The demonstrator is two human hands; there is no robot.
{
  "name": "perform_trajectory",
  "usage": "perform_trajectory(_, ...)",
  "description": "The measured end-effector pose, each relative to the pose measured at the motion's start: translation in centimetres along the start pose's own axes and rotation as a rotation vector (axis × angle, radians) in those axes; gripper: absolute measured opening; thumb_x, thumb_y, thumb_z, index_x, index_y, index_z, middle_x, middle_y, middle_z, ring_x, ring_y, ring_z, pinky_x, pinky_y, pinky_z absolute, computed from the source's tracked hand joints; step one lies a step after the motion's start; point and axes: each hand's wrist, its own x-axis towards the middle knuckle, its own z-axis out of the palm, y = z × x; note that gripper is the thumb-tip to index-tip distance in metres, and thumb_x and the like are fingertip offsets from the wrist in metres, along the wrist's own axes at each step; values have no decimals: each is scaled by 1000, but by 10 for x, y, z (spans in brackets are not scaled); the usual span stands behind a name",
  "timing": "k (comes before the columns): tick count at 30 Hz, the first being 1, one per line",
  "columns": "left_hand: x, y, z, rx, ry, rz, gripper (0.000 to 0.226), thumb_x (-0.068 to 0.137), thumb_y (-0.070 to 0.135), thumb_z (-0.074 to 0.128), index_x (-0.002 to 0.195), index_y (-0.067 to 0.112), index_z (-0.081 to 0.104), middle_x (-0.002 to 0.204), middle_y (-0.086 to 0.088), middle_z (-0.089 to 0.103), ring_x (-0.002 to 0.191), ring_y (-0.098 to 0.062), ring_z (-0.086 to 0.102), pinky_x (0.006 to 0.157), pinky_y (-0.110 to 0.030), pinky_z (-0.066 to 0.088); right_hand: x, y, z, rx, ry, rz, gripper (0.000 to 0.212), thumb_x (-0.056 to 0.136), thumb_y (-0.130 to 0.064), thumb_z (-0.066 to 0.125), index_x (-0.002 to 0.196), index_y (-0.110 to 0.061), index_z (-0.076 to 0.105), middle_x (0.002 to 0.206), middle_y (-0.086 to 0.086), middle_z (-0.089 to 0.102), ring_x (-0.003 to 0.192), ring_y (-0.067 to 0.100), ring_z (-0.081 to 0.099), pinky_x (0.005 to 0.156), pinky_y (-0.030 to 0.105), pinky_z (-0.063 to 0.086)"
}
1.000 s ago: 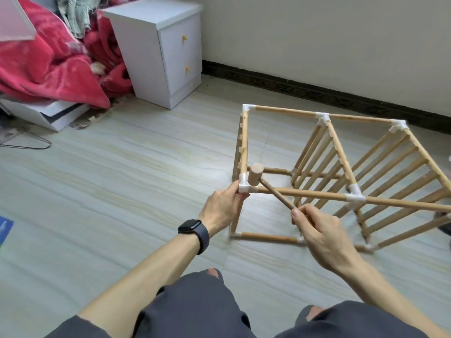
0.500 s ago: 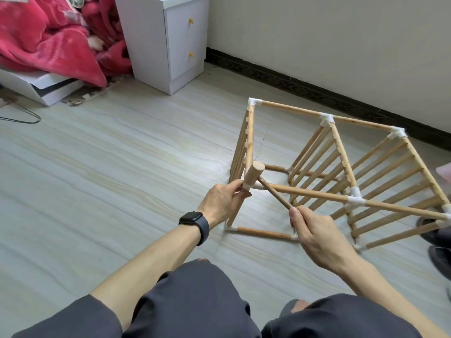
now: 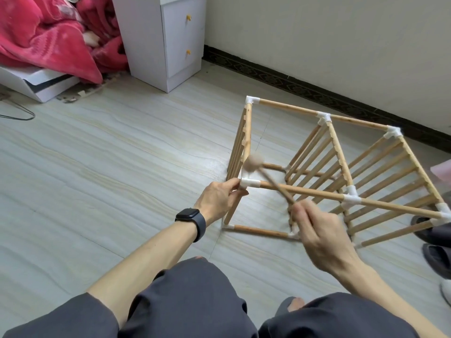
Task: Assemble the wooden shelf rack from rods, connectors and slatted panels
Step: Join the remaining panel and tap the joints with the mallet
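Observation:
The wooden shelf rack (image 3: 302, 111) lies on its side on the floor, built of rods, white corner connectors and three slatted panels. My left hand (image 3: 218, 200) grips the rack's near left upright just below its white corner connector (image 3: 250, 183). My right hand (image 3: 317, 230) holds the thin handle of a small wooden mallet (image 3: 253, 162). The mallet's head is blurred and hangs a little above that corner connector.
A white two-drawer cabinet (image 3: 168, 37) stands at the back left beside a red blanket (image 3: 48, 40) and a white box (image 3: 41, 86). The wall's dark skirting (image 3: 317, 91) runs behind the rack. Dark shoes (image 3: 436, 242) lie at the right edge. My knees fill the bottom.
The mallet head, which was down at the near left corner connector, is now raised above it and blurred. My left hand stays on the upright. The view has shifted closer.

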Motion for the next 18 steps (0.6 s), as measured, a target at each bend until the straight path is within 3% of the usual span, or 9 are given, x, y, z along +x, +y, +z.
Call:
perform_trajectory(2, 0, 0, -1, 8, -6, 15, 30, 99, 44, 56, 113, 19, 66, 68, -5, 63, 60, -24, 57, 59, -42, 49, 0, -2, 0, 121, 168, -72, 38, 105, -45, 33, 83, -20, 52, 52, 6, 48, 40, 19, 45, 36, 34, 36)
perform_trajectory(3, 0, 0, -1, 14, -10, 18, 30, 99, 44, 56, 113, 20, 66, 68, -4, 62, 60, -23, 57, 59, -42, 50, 1, -2, 0, 113, 173, -62, 38, 105, -43, 32, 83, -20, 52, 53, 5, 49, 41, 19, 46, 37, 35, 38)
perform_trajectory(6, 1, 0, -2, 14, -19, 2, 30, 98, 46, 56, 112, 22, 66, 72, -6, 66, 65, -24, 60, 63, -43, 52, 6, 0, 1, -173, -146, 152, 47, 102, -54, 26, 79, -22, 52, 58, 4, 57, 49, 19, 54, 51, 45, 49)
perform_trajectory(7, 1, 0, -3, 12, -18, -3, 30, 98, 46, 56, 112, 22, 66, 72, -6, 66, 65, -24, 60, 63, -43, 52, 7, 1, 0, -176, -152, 151, 49, 101, -57, 26, 78, -23, 53, 57, 4, 58, 49, 18, 53, 50, 43, 49)
perform_trajectory(11, 1, -2, 0, -5, -8, -1, 28, 98, 44, 57, 111, 21, 67, 68, -5, 64, 61, -23, 58, 61, -43, 51, 8, -1, -5, 124, 208, -89, 40, 106, -46, 31, 80, -23, 52, 53, 4, 48, 43, 18, 46, 38, 30, 35)
perform_trajectory(12, 1, -1, -1, -7, -12, -3, 29, 98, 45, 57, 110, 21, 67, 68, -4, 64, 61, -23, 58, 61, -42, 51, 9, -2, -4, 93, 171, -61, 40, 106, -47, 29, 80, -24, 50, 54, 3, 48, 45, 18, 47, 40, 31, 39)
perform_trajectory(14, 1, 0, -1, 0, -15, -15, 30, 98, 47, 56, 110, 21, 66, 70, -3, 64, 64, -22, 58, 62, -40, 51, 9, 1, 0, -166, -134, 123, 44, 103, -54, 24, 79, -26, 48, 58, 2, 55, 51, 16, 54, 51, 42, 50)
perform_trajectory(15, 2, -1, -1, 3, -17, -19, 30, 97, 48, 56, 109, 21, 66, 70, -2, 64, 64, -21, 58, 62, -39, 50, 7, 3, 0, -193, -198, 171, 46, 102, -56, 25, 77, -25, 49, 59, 2, 58, 53, 18, 55, 54, 45, 50)
perform_trajectory(18, 3, -1, -2, -3, -18, -11, 29, 97, 46, 58, 109, 21, 66, 65, 0, 59, 59, -20, 54, 58, -36, 47, 7, 5, -3, 100, 86, -9, 42, 103, -51, 32, 79, -24, 54, 59, 5, 56, 47, 20, 51, 44, 42, 43)
